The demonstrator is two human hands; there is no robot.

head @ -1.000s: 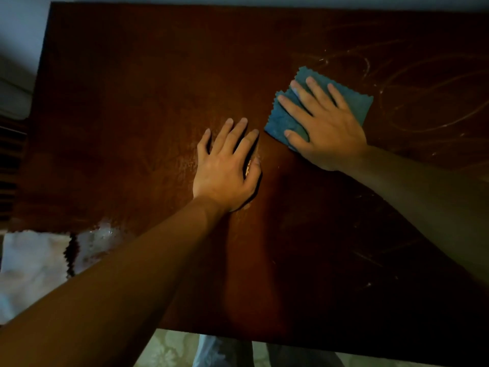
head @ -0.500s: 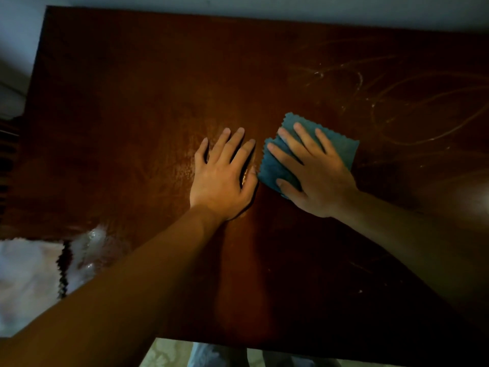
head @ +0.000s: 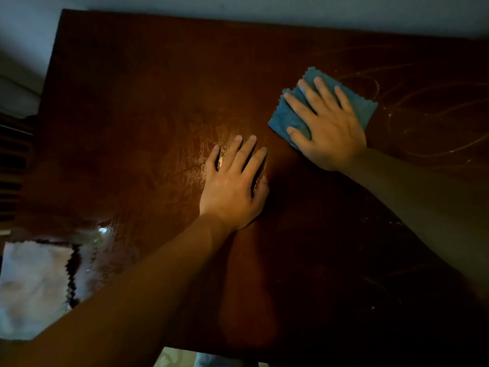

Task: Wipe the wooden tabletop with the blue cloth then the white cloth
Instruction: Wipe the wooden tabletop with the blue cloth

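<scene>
Hands flat — right on blue cloth.

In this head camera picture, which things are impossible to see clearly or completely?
- White cloth, head view: blurred and cut off by the left edge; its full shape is unclear.
- Blue cloth: its middle is hidden under the right hand.
- Wooden tabletop: the right side runs out of frame, and the left forearm covers the near-left part.
- Tabletop under the left hand: hidden by the palm.
</scene>
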